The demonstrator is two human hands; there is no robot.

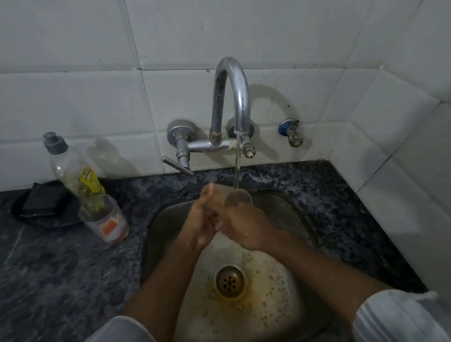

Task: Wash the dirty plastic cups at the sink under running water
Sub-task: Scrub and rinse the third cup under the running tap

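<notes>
A clear plastic cup [234, 198] lies tilted over the steel sink [297, 219], its mouth turned to the right under a thin stream of water [238, 167] from the chrome tap [236, 95]. My left hand [200, 223] grips the cup's base end, thumb up. My right hand [245, 227] holds the cup near its rim from below. A second clear cup [105, 219] with an orange label and brownish dregs stands upright on the counter, left of the sink.
A nearly empty dish-soap bottle [72, 168] stands behind the second cup. A black scrub pad [43, 199] lies on a dark dish at far left. The tap lever [177, 165] juts over the dark granite counter [53, 276]. The drain [230, 281] sits amid yellowish water.
</notes>
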